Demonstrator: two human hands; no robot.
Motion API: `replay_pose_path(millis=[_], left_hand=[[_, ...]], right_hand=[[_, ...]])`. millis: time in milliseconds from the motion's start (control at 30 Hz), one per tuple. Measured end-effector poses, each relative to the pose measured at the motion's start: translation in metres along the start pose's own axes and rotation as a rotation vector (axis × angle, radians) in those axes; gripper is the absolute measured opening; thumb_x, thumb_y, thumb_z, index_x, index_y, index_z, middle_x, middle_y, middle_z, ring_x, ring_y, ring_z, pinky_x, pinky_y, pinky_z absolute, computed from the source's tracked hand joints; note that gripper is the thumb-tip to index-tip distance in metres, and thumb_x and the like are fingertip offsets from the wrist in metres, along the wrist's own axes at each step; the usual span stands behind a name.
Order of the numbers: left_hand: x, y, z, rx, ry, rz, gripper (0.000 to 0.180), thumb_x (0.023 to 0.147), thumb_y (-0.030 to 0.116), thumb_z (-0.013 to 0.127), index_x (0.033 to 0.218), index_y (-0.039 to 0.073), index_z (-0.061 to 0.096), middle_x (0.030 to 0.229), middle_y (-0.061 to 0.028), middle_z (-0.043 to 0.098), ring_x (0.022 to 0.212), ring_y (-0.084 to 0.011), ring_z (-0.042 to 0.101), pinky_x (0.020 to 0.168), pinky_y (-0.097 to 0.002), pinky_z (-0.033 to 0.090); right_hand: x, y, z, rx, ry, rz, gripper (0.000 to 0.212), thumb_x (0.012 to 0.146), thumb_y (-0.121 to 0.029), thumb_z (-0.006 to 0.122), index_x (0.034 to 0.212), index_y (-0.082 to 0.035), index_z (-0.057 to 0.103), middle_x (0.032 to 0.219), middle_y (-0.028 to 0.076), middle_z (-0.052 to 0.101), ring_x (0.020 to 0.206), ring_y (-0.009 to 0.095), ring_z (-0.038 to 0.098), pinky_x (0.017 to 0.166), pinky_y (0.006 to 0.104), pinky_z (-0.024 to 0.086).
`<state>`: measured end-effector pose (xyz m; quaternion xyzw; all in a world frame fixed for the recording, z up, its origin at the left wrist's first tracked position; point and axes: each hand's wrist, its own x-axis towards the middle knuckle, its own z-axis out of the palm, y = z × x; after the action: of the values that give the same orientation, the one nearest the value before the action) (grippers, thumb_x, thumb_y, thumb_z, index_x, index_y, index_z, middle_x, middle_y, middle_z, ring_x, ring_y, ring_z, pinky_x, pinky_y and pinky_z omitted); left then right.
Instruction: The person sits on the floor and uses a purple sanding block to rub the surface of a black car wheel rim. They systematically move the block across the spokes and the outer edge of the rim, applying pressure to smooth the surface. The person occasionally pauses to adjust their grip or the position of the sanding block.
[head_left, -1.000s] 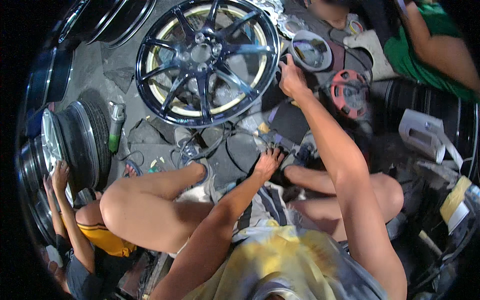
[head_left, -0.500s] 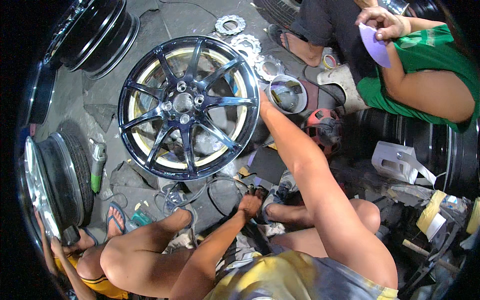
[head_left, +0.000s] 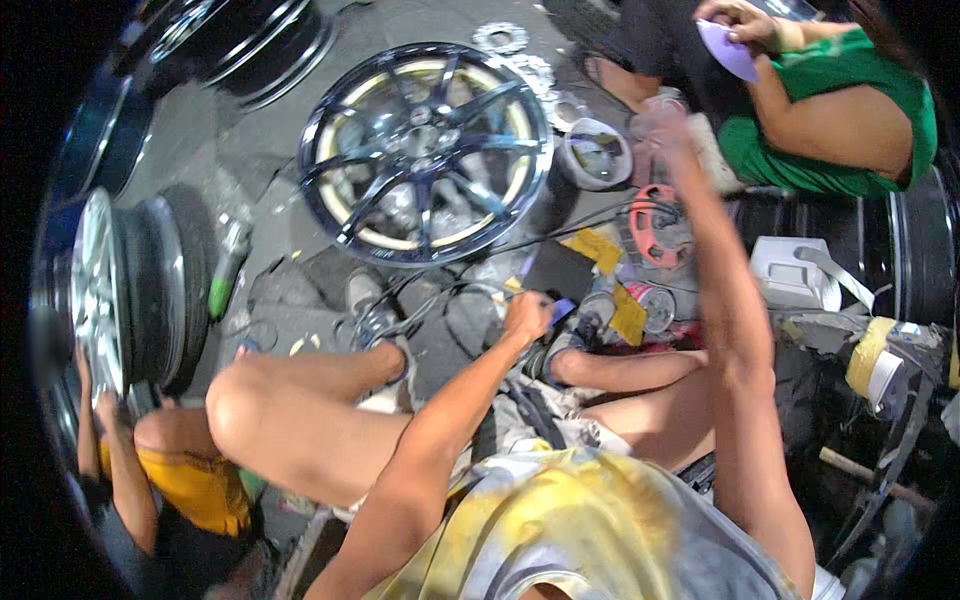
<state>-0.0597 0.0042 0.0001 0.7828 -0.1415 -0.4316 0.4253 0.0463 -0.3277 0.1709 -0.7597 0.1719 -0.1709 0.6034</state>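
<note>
The dark spoked wheel (head_left: 425, 166) lies upper centre, beside a pale bucket (head_left: 598, 181). The right hand (head_left: 664, 135), upper right, is too blurred to tell its fingers; the left hand (head_left: 530, 315), mid-frame, has curled fingers, grip unclear. A sweep could snag the black cord (head_left: 560, 229), scuffing the wheel.

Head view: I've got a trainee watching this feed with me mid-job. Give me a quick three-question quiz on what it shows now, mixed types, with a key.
1. What colour is the thin piece held by the co-worker in green?
2. True or false: the pale tub stands to the left of the dark spoked wheel.
3. Which of the person's own hands is farther forward? A) left B) right C) both level

Key:
1. Pale purple.
2. False; it stands to the wheel's right.
3. B; the right hand, blurred, is well ahead of the other.
</note>
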Motion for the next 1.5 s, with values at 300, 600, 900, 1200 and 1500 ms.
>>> replay_pose_path(millis=[300,600,900,1200,1500], left_hand=[[-0.018,0.048,-0.057,0.517,-0.096,0.133,0.04,0.08,0.022,0.071,0.11,-0.005,0.069,0.113,-0.0257,0.069,0.108,-0.043,0.067,0.096,-0.0463,0.054],[-0.048,0.05,-0.215,0.724,-0.019,0.127,0.039,0.083,0.043,0.074,0.095,0.006,0.078,0.097,-0.0228,0.073,0.093,-0.0392,0.071,0.086,-0.0455,0.056],[-0.003,0.061,-0.298,0.467,0.371,0.169,0.048,0.086,0.05,0.071,0.081,0.002,0.075,0.08,-0.0208,0.072,0.079,-0.0372,0.07,0.075,-0.0434,0.053],[0.02,0.067,-0.219,1.062,0.555,0.475,0.069,0.103,0.045,0.048,0.149,-0.005,0.038,0.158,-0.0221,0.036,0.146,-0.0363,0.035,0.12,-0.0453,0.027],[-0.003,0.065,-0.182,1.037,0.325,0.752,0.069,0.105,0.047,0.038,0.151,-0.004,0.036,0.162,-0.0208,0.029,0.152,-0.0327,0.024,0.124,-0.0459,0.018]], right_hand=[[0.103,-0.103,-0.109,0.316,0.36,0.142,0.028,0.103,-0.026,0.059,0.128,-0.013,0.058,0.107,0.009,0.07,0.097,0.018,0.069,0.083,0.032,0.056],[0.153,-0.091,-0.002,0.262,0.306,0.11,0.005,0.097,-0.015,0.066,0.1,-0.011,0.065,0.08,-0.001,0.065,0.064,0.009,0.058,0.057,0.0231,0.048],[0.006,-0.082,-0.062,0.062,0.678,-0.313,0.018,0.099,-0.016,0.062,0.104,0.001,0.066,0.093,0.006,0.067,0.08,0.014,0.061,0.068,0.0273,0.048],[-0.169,-0.056,0.007,0.18,0.31,0.192,0.027,0.1,-0.015,0.058,0.119,0.005,0.063,0.114,0.016,0.069,0.1,0.019,0.069,0.084,0.0296,0.057],[-0.155,-0.057,0.138,0.101,-0.062,0.246,0.019,0.105,-0.024,0.054,0.103,-0.005,0.055,0.089,0.008,0.066,0.083,0.018,0.069,0.07,0.0303,0.055]])
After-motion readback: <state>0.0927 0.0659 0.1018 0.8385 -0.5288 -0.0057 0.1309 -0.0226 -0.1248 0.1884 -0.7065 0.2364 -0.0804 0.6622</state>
